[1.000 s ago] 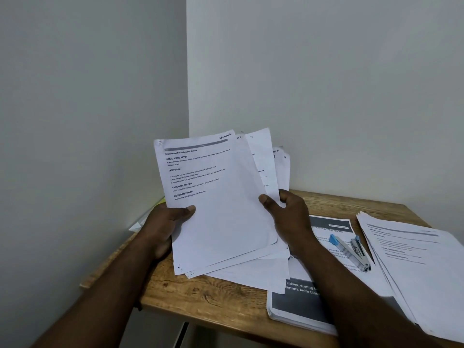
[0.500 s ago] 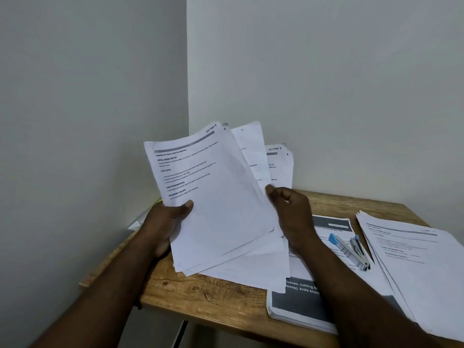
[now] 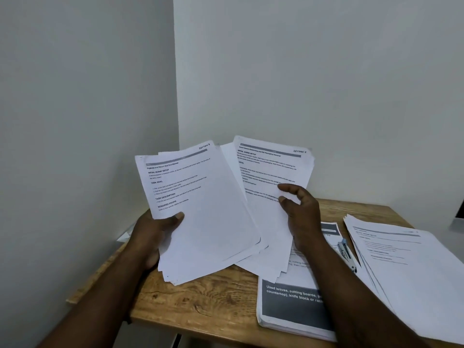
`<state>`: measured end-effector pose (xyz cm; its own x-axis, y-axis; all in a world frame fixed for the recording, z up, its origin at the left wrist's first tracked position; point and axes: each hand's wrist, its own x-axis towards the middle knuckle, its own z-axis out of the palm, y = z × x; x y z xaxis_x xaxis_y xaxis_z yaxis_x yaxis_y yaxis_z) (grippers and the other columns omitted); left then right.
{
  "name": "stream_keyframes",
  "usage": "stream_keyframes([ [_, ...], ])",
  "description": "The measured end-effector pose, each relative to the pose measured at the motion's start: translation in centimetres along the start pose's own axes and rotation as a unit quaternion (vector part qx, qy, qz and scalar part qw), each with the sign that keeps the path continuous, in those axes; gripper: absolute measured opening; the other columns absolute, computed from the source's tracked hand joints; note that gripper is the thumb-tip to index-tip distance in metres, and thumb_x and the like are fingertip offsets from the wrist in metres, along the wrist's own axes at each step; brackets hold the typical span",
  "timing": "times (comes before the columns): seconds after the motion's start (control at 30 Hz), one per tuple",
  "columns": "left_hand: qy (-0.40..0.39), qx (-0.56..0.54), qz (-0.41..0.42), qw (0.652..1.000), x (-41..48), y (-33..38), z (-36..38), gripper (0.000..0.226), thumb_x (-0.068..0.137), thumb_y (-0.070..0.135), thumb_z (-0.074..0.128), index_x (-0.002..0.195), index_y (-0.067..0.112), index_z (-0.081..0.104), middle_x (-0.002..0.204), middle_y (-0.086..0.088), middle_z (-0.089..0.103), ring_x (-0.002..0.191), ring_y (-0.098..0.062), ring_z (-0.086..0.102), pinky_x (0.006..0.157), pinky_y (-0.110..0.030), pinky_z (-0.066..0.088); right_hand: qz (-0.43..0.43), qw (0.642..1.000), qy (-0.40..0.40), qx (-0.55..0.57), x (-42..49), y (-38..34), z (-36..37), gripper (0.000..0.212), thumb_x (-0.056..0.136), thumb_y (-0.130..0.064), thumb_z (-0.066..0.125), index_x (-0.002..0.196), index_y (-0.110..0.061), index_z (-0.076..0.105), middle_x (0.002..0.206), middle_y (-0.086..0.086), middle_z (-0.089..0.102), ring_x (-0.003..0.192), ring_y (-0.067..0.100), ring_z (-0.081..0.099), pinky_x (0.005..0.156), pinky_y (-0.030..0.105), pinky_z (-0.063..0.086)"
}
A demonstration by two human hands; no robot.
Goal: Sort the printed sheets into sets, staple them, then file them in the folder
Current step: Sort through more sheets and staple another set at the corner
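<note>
1. Head view: a person's left hand (image 3: 153, 237) grips a fanned sheaf (image 3: 200, 222) of printed sheets, raised above a wooden desk (image 3: 213, 305). The thumb presses on the top page, headed "Section 8".
2. The right hand (image 3: 301, 214) lays curled fingers on the Section 4 page (image 3: 271, 169), fanned out to the right. I cannot tell whether it pinches that page.
3. On the desk, a stapler (image 3: 347, 254) lies near the right wrist. A loose pile (image 3: 414, 272) sits at far right and a stack (image 3: 288, 307) with a dark banner is in front.
4. Sorting seems under way. To do it well, read each section mark and draw one page clear at a time. Keep the left thumb firm so the fan does not slip.
</note>
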<state>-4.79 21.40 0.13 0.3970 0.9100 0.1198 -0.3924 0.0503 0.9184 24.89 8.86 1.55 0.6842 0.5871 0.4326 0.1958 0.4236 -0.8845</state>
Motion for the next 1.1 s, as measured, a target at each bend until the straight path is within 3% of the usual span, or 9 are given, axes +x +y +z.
stream_keyframes([
  [0.13,-0.011,0.012,-0.014,1.0,-0.3,0.2,0.1,0.046,0.09,-0.011,0.065,0.133,0.006,0.065,0.124,-0.015,0.075,0.114,-0.038,0.072,0.09,-0.046,0.058,0.006,1.0,-0.008,0.02,-0.1,-0.6,-0.6,0.041,0.094,0.009,0.066,0.113,-0.026,0.077,0.131,-0.009,0.071,0.124,0.012,0.065,0.096,0.027,0.056],
  [0.37,-0.05,0.033,-0.04,0.997,-1.0,0.7,0.7,0.045,0.09,-0.013,0.061,0.132,0.005,0.065,0.125,-0.018,0.074,0.111,-0.039,0.074,0.093,-0.051,0.056,0.015,0.999,-0.017,0.036,-0.1,-0.9,-1.1,0.045,0.093,0.012,0.066,0.115,-0.027,0.077,0.13,-0.011,0.071,0.124,0.015,0.066,0.1,0.035,0.057],
  [0.5,-0.051,0.04,-0.041,0.997,-1.1,0.7,0.7,0.04,0.093,-0.012,0.059,0.129,0.005,0.065,0.121,-0.016,0.076,0.107,-0.036,0.075,0.084,-0.046,0.06,0.014,0.998,-0.038,0.055,0.0,-0.8,-1.2,0.046,0.091,0.014,0.066,0.117,-0.023,0.077,0.129,-0.007,0.074,0.126,0.017,0.066,0.103,0.036,0.055],
  [0.63,-0.036,0.033,-0.051,0.998,-0.8,0.5,0.6,0.036,0.097,-0.004,0.06,0.131,0.005,0.065,0.124,-0.017,0.075,0.109,-0.038,0.074,0.094,-0.051,0.056,0.004,0.997,-0.059,0.041,0.0,-1.1,-1.3,0.047,0.09,0.014,0.067,0.116,-0.024,0.077,0.128,-0.007,0.074,0.125,0.011,0.065,0.095,0.023,0.05],
  [0.8,-0.054,0.048,-0.072,0.995,0.1,0.4,0.2,0.042,0.094,0.006,0.065,0.137,0.009,0.064,0.131,-0.015,0.072,0.117,-0.039,0.071,0.11,-0.061,0.047,0.007,0.996,-0.082,0.032,0.0,-1.0,-1.4,0.049,0.089,0.013,0.067,0.119,-0.026,0.075,0.129,-0.008,0.074,0.124,0.01,0.065,0.091,0.018,0.05],
  [1.0,-0.108,0.082,-0.105,0.985,1.6,1.1,1.5,0.045,0.092,0.008,0.065,0.137,0.011,0.065,0.132,-0.015,0.072,0.119,-0.04,0.07,0.109,-0.059,0.048,-0.003,0.993,-0.115,0.013,0.2,-0.5,-0.7,0.061,0.087,0.014,0.07,0.133,-0.026,0.067,0.141,-0.004,0.066,0.135,0.018,0.059,0.109,0.031,0.05],
  [1.1,-0.088,0.056,-0.085,0.991,1.6,-0.1,2.8,0.037,0.095,0.001,0.06,0.132,0.005,0.066,0.127,-0.017,0.074,0.113,-0.038,0.073,0.09,-0.048,0.061,-0.004,0.994,-0.108,0.016,0.4,-0.1,-0.5,0.075,0.087,0.015,0.073,0.142,-0.032,0.056,0.149,-0.002,0.06,0.138,0.018,0.057,0.117,0.043,0.047],
])
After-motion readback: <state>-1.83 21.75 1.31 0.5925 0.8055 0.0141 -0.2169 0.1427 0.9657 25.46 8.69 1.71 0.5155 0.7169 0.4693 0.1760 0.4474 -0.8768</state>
